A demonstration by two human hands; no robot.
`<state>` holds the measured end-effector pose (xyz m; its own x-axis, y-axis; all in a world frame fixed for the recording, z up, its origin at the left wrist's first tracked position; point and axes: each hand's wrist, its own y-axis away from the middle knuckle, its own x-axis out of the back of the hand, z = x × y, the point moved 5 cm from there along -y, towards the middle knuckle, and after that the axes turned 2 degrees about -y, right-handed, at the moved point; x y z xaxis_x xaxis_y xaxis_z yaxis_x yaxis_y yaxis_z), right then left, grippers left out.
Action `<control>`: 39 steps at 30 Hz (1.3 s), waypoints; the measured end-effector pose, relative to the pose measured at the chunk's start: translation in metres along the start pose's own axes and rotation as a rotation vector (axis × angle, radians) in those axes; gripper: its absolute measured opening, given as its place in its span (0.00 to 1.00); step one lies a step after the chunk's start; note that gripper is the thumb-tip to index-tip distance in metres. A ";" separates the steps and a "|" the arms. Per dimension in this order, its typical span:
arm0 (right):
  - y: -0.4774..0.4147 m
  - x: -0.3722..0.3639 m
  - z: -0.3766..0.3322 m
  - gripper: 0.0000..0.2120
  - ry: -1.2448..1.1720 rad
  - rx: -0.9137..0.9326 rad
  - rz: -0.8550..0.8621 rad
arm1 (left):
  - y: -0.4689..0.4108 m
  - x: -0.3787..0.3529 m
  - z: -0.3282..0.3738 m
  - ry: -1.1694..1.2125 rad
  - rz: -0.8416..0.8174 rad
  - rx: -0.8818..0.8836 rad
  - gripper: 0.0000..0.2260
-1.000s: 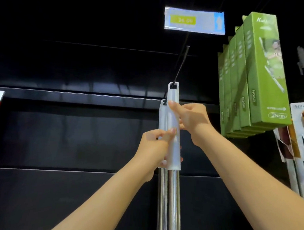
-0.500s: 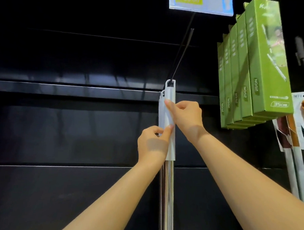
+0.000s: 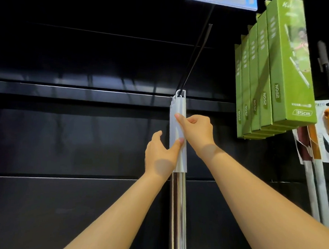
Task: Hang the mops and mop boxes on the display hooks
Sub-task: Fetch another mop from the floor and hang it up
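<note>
While the mop (image 3: pixel 178 201) hangs upright from the hook (image 3: pixel 197 53) dead ahead, I see my right hand (image 3: pixel 195 129) pinching its grip nearer the loop, my left hand (image 3: pixel 158 156) loose, thumb pressing lower down

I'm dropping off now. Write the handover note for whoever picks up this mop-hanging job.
Left hand: open, thumb touching the front mop's white grip, fingers spread off to its side.
Right hand: pinches the same grip higher up.
Things: the grip's top loop sits on the black display hook, with more white grips behind it. Chrome poles hang straight down. Green mop boxes hang to the right.
Done: this mop looks hung.
Left: release both hands and check it hangs. No unhung stock is in view.
</note>
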<state>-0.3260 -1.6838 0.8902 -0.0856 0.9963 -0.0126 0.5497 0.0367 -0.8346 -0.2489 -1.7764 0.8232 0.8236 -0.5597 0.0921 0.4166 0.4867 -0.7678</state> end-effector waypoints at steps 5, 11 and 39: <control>0.002 0.001 -0.002 0.20 0.035 -0.020 -0.018 | 0.001 -0.001 -0.001 -0.036 0.027 -0.024 0.34; 0.020 0.006 -0.008 0.20 0.278 -0.050 -0.114 | 0.007 0.007 0.007 -0.184 0.013 0.053 0.38; 0.529 0.245 0.109 0.33 1.198 -0.749 -0.385 | 0.479 -0.052 -0.112 -0.487 -0.600 -0.114 0.31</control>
<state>-0.1469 -1.4284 0.3857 0.1975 0.3694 0.9081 0.9792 -0.0313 -0.2003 -0.1354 -1.5892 0.3795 0.5574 -0.3347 0.7598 0.8236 0.1070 -0.5570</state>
